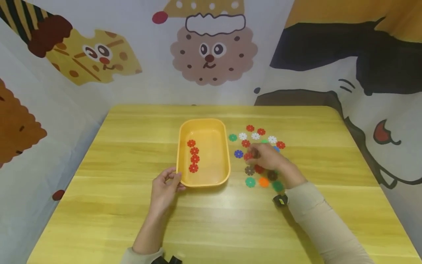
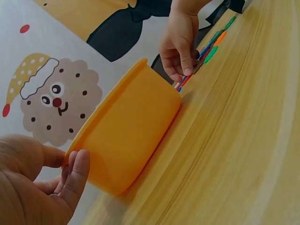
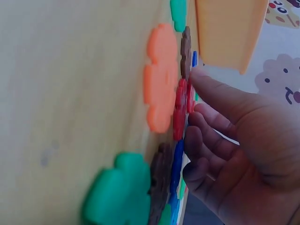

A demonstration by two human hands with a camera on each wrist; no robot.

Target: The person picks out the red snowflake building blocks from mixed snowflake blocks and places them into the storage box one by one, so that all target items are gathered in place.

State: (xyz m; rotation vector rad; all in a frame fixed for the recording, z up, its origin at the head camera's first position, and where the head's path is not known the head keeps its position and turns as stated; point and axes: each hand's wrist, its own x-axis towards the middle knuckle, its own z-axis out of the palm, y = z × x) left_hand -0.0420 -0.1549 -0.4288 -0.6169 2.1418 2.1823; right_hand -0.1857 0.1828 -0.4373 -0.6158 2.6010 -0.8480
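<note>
My left hand (image 1: 166, 189) grips the near left corner of a yellow plastic tray (image 1: 214, 157), thumb at the rim (image 2: 71, 146). Inside, several red interlocking discs (image 1: 194, 158) lie in a column along the left side. Right of the tray, my right hand (image 1: 267, 157) reaches down among scattered discs, its thumb and fingers pinching a red interlocking disc (image 1: 247, 157) close to the table. A blue disc (image 1: 239, 154) lies just left of its fingertips, and a brown disc (image 1: 249, 170) on the near side. Part of the pile is hidden beneath this hand.
Around the right hand lie more discs: a green disc (image 1: 250, 182), an orange disc (image 1: 263, 182), a white disc (image 1: 255, 136) and several others. The wooden table (image 1: 108, 176) meets a cartoon-printed cloth (image 1: 155, 91) at its far edge. A black wrist strap piece (image 1: 280, 200) shows by the right sleeve.
</note>
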